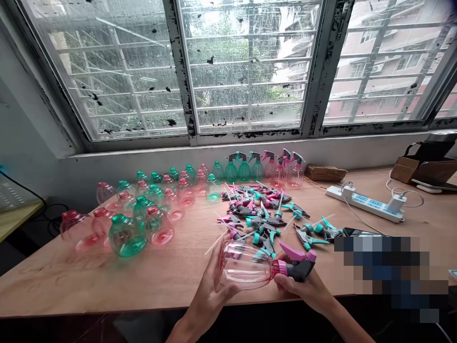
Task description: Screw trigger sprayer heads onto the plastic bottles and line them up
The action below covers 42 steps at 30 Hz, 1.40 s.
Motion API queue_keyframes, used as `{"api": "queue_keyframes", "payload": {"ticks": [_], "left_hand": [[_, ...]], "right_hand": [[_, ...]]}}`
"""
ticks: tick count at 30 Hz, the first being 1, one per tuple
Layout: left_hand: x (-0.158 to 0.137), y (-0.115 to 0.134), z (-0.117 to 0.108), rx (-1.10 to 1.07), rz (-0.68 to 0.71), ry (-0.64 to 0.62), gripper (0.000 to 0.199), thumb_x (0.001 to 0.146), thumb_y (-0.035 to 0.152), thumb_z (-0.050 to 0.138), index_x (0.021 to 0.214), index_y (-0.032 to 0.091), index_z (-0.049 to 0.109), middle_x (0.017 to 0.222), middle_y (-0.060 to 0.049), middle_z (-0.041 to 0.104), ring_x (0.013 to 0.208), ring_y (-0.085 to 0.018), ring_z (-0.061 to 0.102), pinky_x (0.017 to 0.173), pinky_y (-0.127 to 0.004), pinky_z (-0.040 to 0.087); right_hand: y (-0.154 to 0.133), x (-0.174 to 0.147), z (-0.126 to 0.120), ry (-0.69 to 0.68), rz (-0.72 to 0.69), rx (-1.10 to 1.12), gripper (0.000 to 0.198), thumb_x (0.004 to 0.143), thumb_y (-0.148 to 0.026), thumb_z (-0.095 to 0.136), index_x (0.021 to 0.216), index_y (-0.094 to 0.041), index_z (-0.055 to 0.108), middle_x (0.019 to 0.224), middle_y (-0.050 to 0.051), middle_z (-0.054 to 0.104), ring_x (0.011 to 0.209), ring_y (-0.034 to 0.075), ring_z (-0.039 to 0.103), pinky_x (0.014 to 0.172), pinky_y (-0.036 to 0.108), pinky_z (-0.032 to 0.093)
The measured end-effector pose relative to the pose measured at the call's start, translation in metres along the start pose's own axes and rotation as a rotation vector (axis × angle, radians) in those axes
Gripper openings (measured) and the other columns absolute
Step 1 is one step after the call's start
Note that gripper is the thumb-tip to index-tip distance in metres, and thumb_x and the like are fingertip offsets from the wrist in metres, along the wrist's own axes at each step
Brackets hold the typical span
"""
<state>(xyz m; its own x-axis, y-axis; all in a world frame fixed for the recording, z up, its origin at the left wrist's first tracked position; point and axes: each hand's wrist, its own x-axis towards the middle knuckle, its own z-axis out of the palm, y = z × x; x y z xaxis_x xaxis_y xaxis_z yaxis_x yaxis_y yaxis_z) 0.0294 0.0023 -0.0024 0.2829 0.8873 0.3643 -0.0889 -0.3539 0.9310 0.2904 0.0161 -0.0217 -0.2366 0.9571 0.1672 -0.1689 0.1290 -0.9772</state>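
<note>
A clear pink spray bottle (pixel 246 269) lies sideways between my hands above the table's front edge. My left hand (pixel 217 281) is wrapped round its base end. At the neck, my right hand (pixel 298 283) has its fingers closed on the pink collar and the dark grey spray head (pixel 302 269) with a pink trigger. The head sits on the bottle's mouth; whether it is fully tight I cannot tell. Just beyond the bottle lies a pile of loose spray heads (pixel 264 214), pink-and-grey and teal-and-grey, with thin white tubes.
Pink and green bottles without heads, such as a green bottle (pixel 126 238), stand at the left. Several bottles with spray heads (pixel 244 169) line the back wall. To the right are a white power strip (pixel 367 205), a brown package (pixel 325 173) and a brown case (pixel 410 169).
</note>
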Motion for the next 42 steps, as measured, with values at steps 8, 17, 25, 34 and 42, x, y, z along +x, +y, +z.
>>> {"api": "queue_keyframes", "payload": {"ticks": [8, 17, 25, 34, 42], "left_hand": [[-0.004, -0.002, -0.017, -0.046, -0.183, -0.136, 0.109, 0.083, 0.033, 0.087, 0.164, 0.047, 0.016, 0.170, -0.012, 0.036, 0.148, -0.037, 0.048, 0.117, -0.056, 0.046], [-0.001, 0.003, -0.022, -0.150, -0.242, -0.159, 0.089, 0.084, 0.053, 0.081, 0.160, 0.036, 0.038, 0.168, -0.013, 0.042, 0.148, -0.040, 0.047, 0.121, -0.059, 0.039], [0.001, 0.012, -0.016, -0.131, -0.179, -0.224, 0.096, 0.087, 0.030, 0.083, 0.162, 0.047, 0.025, 0.176, -0.009, 0.022, 0.145, -0.035, 0.052, 0.120, -0.057, 0.041], [-0.002, 0.006, -0.020, -0.138, -0.205, -0.207, 0.092, 0.088, 0.046, 0.081, 0.163, 0.042, 0.027, 0.176, -0.008, 0.024, 0.153, -0.037, 0.040, 0.123, -0.058, 0.037], [0.002, 0.011, -0.017, -0.085, -0.171, -0.245, 0.098, 0.089, 0.036, 0.081, 0.164, 0.044, 0.018, 0.174, -0.009, 0.028, 0.151, -0.035, 0.045, 0.123, -0.059, 0.036]], "right_hand": [[0.003, 0.001, 0.002, 0.027, -0.033, 0.061, 0.042, 0.080, -0.052, 0.088, 0.094, -0.019, 0.067, 0.060, -0.001, 0.070, 0.051, 0.015, 0.061, 0.049, 0.025, 0.049], [0.002, 0.002, 0.000, 0.032, -0.047, 0.016, 0.039, 0.084, -0.050, 0.085, 0.098, -0.018, 0.069, 0.059, 0.000, 0.070, 0.053, 0.016, 0.060, 0.055, 0.028, 0.046], [0.004, 0.006, -0.003, 0.103, -0.032, 0.076, 0.043, 0.083, -0.053, 0.085, 0.103, -0.018, 0.069, 0.062, 0.001, 0.072, 0.054, 0.018, 0.064, 0.054, 0.029, 0.052], [-0.003, 0.005, 0.003, 0.076, -0.016, 0.119, 0.039, 0.080, -0.050, 0.088, 0.090, -0.018, 0.070, 0.064, 0.003, 0.075, 0.054, 0.020, 0.070, 0.054, 0.032, 0.059], [-0.003, 0.007, 0.000, 0.065, -0.046, 0.084, 0.037, 0.083, -0.052, 0.084, 0.090, -0.019, 0.069, 0.064, 0.004, 0.075, 0.053, 0.021, 0.069, 0.054, 0.033, 0.057]]}}
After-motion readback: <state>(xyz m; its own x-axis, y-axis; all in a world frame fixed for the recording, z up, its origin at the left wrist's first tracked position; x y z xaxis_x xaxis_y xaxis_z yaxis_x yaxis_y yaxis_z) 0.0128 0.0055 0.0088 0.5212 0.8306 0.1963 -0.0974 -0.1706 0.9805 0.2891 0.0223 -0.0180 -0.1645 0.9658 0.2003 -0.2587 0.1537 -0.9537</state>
